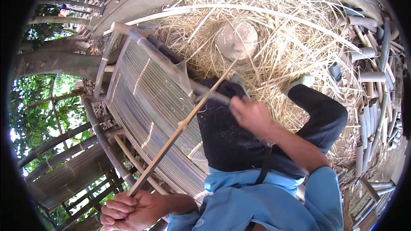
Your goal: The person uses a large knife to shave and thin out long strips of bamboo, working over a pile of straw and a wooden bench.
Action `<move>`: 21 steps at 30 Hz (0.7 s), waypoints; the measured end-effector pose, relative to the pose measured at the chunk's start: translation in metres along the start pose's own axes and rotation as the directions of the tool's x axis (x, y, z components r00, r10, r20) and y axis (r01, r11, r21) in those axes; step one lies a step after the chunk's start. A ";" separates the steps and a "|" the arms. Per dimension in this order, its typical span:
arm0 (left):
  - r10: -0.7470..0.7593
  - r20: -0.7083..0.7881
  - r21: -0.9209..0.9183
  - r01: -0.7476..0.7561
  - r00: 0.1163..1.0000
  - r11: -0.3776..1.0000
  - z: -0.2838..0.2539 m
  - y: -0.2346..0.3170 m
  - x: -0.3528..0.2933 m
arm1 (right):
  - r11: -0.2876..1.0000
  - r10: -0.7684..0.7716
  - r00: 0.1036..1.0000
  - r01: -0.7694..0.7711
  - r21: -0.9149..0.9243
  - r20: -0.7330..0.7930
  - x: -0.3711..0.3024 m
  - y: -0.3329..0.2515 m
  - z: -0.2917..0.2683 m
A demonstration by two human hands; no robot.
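- Gripping long narrow strip [171, 139] near its lower end with left hand [128, 211], fist closed, just outside left edge of slatted bench [141, 81].
- Running strip diagonally over bench, crossing left and right edges, far end pointing at round stump [236, 40] beyond right edge.
- Clutching knife [221, 98] by handle in right hand [252, 115], fingers wrapped, blurred, over right edge side.
- Not making out blade-to-strip contact.
- Showing pale raised sliver [183, 124] midway along strip.
- Lying around stump: loose straw-coloured shavings [278, 55].
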State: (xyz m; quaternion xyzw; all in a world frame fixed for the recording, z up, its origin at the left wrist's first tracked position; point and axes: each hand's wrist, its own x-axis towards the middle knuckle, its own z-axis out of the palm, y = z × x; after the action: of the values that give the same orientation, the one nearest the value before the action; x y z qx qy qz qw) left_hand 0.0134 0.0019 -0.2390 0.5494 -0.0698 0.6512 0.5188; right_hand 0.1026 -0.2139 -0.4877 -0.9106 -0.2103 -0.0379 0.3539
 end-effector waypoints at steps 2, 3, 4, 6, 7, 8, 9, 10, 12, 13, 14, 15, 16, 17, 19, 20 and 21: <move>0.025 0.026 0.041 -0.026 0.999 0.999 -0.002 0.000 0.004 | 0.994 0.103 0.993 -0.104 0.021 0.054 0.011 0.065 0.028; 0.051 0.051 0.095 -0.056 0.997 0.994 -0.011 -0.002 0.006 | 0.980 0.199 0.969 -0.200 -0.006 0.146 0.017 0.082 0.037; -0.018 0.148 -0.119 0.036 0.989 0.992 -0.022 -0.004 0.011 | 0.977 0.214 0.965 -0.215 -0.010 0.149 0.020 0.104 0.050; 0.108 -0.125 0.255 -0.073 0.986 0.964 0.020 -0.013 0.001 | 0.971 0.239 0.965 -0.237 -0.035 0.111 0.022 0.144 0.083; 0.113 -0.140 0.343 -0.058 0.984 0.938 0.028 -0.017 0.003 | 0.968 0.251 0.961 -0.248 -0.037 0.113 0.021 0.166 0.094; 0.102 -0.138 0.333 -0.051 0.985 0.942 0.029 -0.020 0.006 | 0.947 0.319 0.943 -0.321 -0.003 0.098 0.020 0.189 0.100; 0.084 -0.123 0.286 -0.046 0.989 0.957 0.025 -0.022 0.010 | 0.922 0.382 0.920 -0.386 0.033 0.085 0.020 0.210 0.103; 0.069 -0.109 0.242 -0.040 0.992 0.969 0.024 -0.025 0.013 | 0.921 0.385 0.920 -0.388 0.031 0.079 0.020 0.224 0.105; 0.110 -0.133 0.368 -0.054 0.985 0.928 0.024 -0.026 0.018 | 0.851 0.513 0.845 -0.524 0.042 0.148 0.018 0.240 0.109; 0.112 -0.112 0.374 -0.063 0.987 0.925 0.023 -0.028 0.019 | 0.863 0.495 0.858 -0.504 0.032 0.139 0.017 0.243 0.111; 0.113 -0.092 0.381 -0.070 0.989 0.922 0.021 -0.030 0.019 | 0.860 0.500 0.852 -0.510 0.030 0.152 0.014 0.242 0.113; 0.113 -0.092 0.394 -0.068 0.989 0.917 0.019 -0.031 0.020 | 0.878 0.471 0.871 -0.478 0.015 0.141 0.009 0.241 0.116; 0.055 -0.054 0.177 -0.045 0.997 0.983 0.019 -0.032 0.021 | 0.897 0.438 0.891 -0.441 0.004 0.119 0.005 0.243 0.118; 0.009 -0.004 -0.046 -0.009 1.000 0.999 0.018 -0.031 0.022 | 0.914 0.407 0.908 -0.405 -0.040 0.103 -0.005 0.245 0.117; -0.047 0.033 -0.139 0.051 0.998 0.989 0.012 -0.030 0.028 | 0.878 0.479 0.866 -0.475 -0.059 0.147 -0.015 0.253 0.108; -0.109 0.078 -0.233 0.125 0.991 0.964 0.008 -0.028 0.030 | 0.831 0.556 0.810 -0.550 -0.089 0.185 -0.019 0.255 0.105; -0.116 0.144 -0.367 0.162 0.983 0.916 0.010 -0.031 0.028 | 0.819 0.571 0.799 -0.569 -0.068 0.189 -0.015 0.249 0.102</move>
State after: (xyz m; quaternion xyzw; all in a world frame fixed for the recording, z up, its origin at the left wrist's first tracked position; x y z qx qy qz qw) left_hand 0.0471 0.0263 -0.2283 0.4807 -0.1855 0.5530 0.6547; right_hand 0.1831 -0.3168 -0.7237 -0.9320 0.0388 0.1616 0.3222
